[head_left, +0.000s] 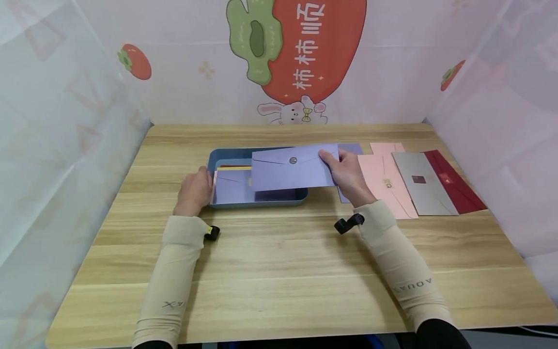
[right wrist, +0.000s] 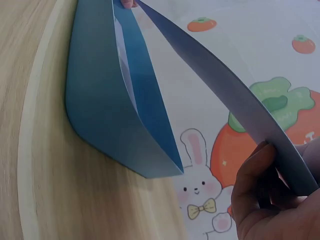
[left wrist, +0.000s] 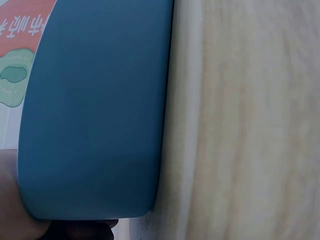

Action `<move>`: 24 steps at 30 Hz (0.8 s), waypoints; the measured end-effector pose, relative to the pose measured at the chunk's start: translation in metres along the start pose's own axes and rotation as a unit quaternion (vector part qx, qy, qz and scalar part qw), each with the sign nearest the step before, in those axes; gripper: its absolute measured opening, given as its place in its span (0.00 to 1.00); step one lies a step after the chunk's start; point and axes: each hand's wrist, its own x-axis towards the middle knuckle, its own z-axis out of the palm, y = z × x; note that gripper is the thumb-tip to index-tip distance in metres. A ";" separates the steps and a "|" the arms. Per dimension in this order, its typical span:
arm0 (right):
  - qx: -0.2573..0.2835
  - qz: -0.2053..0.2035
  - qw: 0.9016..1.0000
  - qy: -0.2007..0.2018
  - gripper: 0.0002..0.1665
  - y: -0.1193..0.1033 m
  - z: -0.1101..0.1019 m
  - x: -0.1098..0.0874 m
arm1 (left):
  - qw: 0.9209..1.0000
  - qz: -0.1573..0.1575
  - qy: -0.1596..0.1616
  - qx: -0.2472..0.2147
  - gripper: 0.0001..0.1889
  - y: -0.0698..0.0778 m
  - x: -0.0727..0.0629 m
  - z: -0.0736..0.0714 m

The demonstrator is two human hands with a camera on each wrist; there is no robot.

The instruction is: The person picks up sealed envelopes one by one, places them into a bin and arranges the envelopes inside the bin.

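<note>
Right hand (head_left: 350,178) grips purple envelope (head_left: 285,173) — right end.

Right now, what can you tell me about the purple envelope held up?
The envelope is pale purple, thin and flat, apparently paper. Its creased flap, seemingly closed, bears a small round dark seal. The person's right grip holds its right end, thumb on the flap side, which faces the head camera. It is above the right part of the tray, slightly tilted. Whether its other end touches anything is unclear.
</note>
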 end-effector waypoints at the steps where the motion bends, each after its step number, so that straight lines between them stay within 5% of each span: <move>1: 0.005 0.000 1.000 -0.001 0.28 0.000 0.003 0.000 | 1.000 0.001 0.000 -0.001 0.21 0.000 0.000 0.000; 16: 0.020 0.009 0.999 -0.023 0.22 -0.004 0.042 0.003 | 1.000 0.004 0.009 0.000 0.20 0.001 0.000 0.001; 24: -0.021 -0.002 0.999 -0.024 0.20 -0.009 0.061 0.000 | 1.000 0.001 0.009 -0.002 0.20 0.000 0.000 0.000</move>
